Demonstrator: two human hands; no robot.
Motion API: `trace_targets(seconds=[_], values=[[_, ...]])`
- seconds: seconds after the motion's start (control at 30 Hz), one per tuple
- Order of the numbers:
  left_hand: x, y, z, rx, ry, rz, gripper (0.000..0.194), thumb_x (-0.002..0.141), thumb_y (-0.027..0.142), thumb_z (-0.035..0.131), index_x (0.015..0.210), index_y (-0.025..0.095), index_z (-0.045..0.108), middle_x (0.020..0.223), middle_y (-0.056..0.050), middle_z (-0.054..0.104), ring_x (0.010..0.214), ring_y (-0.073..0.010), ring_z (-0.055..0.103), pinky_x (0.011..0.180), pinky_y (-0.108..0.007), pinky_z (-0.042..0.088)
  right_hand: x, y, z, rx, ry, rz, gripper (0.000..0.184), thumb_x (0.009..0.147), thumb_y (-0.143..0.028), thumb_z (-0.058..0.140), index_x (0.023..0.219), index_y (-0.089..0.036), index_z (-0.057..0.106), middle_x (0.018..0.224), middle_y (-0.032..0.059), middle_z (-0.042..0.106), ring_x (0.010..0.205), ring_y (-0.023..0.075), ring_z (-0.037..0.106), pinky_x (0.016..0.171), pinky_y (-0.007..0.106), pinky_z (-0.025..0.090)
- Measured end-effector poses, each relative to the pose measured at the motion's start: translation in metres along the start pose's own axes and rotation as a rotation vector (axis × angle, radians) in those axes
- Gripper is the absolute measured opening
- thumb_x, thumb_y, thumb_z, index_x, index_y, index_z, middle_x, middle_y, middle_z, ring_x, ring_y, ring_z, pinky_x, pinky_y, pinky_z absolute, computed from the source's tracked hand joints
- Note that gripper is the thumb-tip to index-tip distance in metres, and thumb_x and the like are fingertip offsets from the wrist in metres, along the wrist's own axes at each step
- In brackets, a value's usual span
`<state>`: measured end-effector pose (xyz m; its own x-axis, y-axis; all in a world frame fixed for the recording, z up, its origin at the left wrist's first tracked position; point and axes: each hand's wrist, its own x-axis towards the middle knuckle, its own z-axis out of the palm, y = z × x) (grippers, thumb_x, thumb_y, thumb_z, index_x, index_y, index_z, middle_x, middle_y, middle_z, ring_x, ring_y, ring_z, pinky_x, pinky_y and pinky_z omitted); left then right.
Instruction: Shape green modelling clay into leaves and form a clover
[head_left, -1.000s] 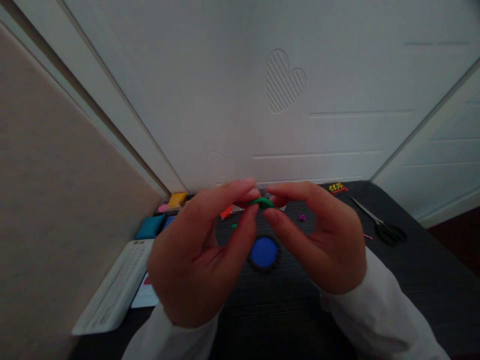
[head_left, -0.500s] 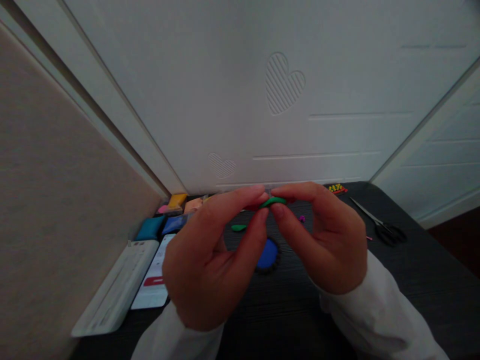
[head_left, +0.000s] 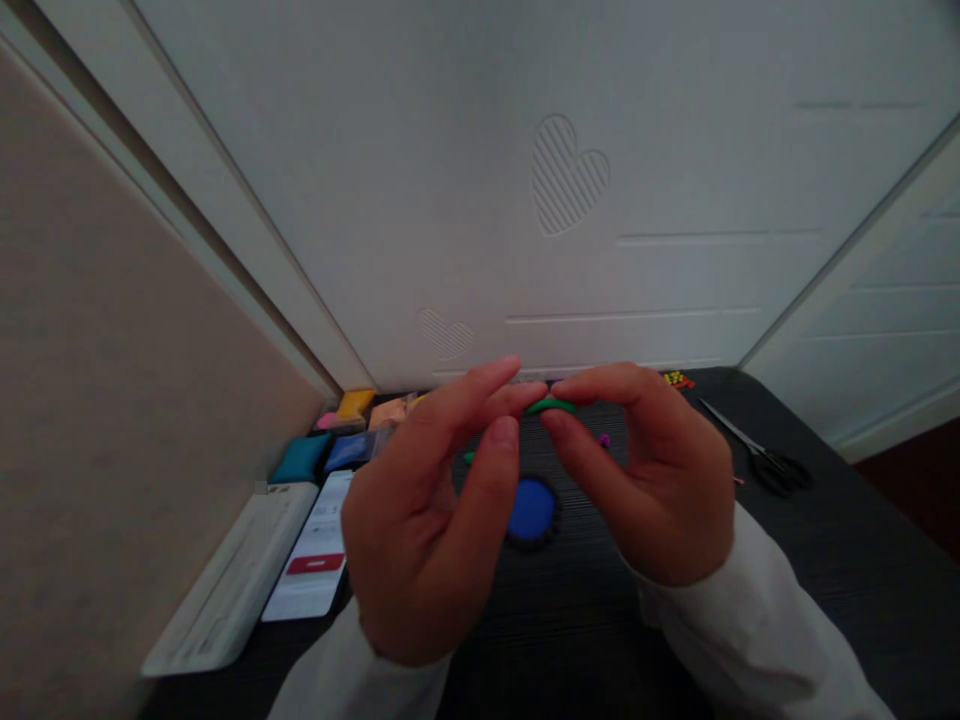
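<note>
Green piece (head_left: 553,405) pinched, hands (head_left: 431,525) partly hide blue disc (head_left: 532,510).

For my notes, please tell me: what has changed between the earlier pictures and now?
The left hand and green piece moved slightly right. The left thumb came off the piece; a left fingertip remains close. The right hand still pinches it. The blue disc and scissors stayed put.

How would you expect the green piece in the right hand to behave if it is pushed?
The green piece probably weighs little, being thin and small beside the right hand. Its slim, gently curved shape suggests it may bend, and seems unlikely to roll far.
</note>
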<state>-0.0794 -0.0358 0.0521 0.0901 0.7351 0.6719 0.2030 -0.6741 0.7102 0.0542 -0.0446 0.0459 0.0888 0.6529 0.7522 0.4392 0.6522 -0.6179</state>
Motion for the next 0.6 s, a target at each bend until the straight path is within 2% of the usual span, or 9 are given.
trace_targets(seconds=[0.27, 0.6], values=[[-0.0033, 0.0002, 0.0018, 0.042, 0.030, 0.020, 0.034, 0.076, 0.013, 0.051, 0.107, 0.026, 0.055, 0.094, 0.003, 0.066, 0.082, -0.0142, 0.062, 0.076, -0.027, 0.051, 0.0008, 0.0014, -0.0012, -0.119, 0.023, -0.016, 0.015, 0.070, -0.018, 0.062, 0.083, -0.019, 0.056, 0.077, -0.0028, 0.060, 0.075, 0.0080, 0.055, 0.070, 0.022, 0.042], [-0.0044, 0.0016, 0.0006, 0.091, -0.007, 0.039, 0.038, 0.074, 0.010, 0.053, 0.108, 0.027, 0.054, 0.096, 0.004, 0.065, 0.082, -0.0136, 0.062, 0.079, -0.028, 0.050, 0.0018, 0.0016, -0.0026, -0.238, 0.009, -0.065, 0.011, 0.071, -0.022, 0.062, 0.080, -0.019, 0.056, 0.076, -0.0042, 0.061, 0.074, 0.0074, 0.055, 0.069, 0.021, 0.041]])
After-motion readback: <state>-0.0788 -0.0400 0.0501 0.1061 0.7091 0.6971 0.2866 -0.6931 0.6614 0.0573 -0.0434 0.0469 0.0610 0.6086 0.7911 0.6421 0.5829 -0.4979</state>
